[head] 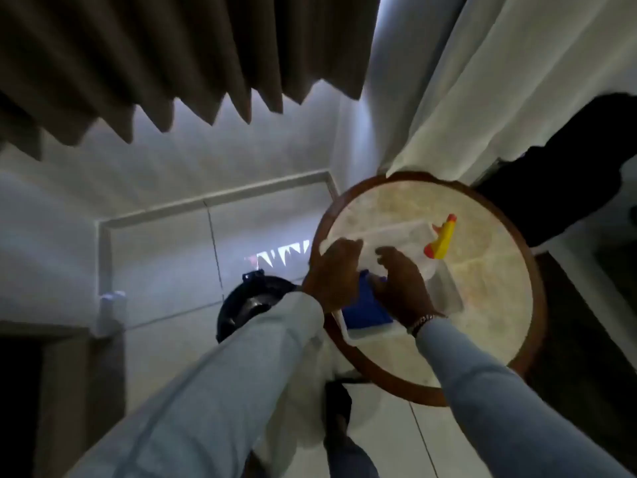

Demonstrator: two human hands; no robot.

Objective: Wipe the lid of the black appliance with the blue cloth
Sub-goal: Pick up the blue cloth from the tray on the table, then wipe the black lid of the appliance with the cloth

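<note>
The blue cloth (366,307) lies inside a clear plastic tub (448,291) on the round table (482,346). My left hand (332,270) rests on the tub's near left rim, next to the cloth. My right hand (401,284) is down in the tub with its fingers on the cloth's right edge; whether it grips the cloth is unclear. The black appliance (243,307) stands on the floor to the left of the table, its round lid partly hidden behind my left sleeve.
A yellow and orange spray bottle (443,238) lies at the tub's far end. White curtains (482,81) hang behind the table, brown curtains (138,63) to the left. A dark chair (568,174) stands at the right. Pale tiled floor (165,257) surrounds the appliance.
</note>
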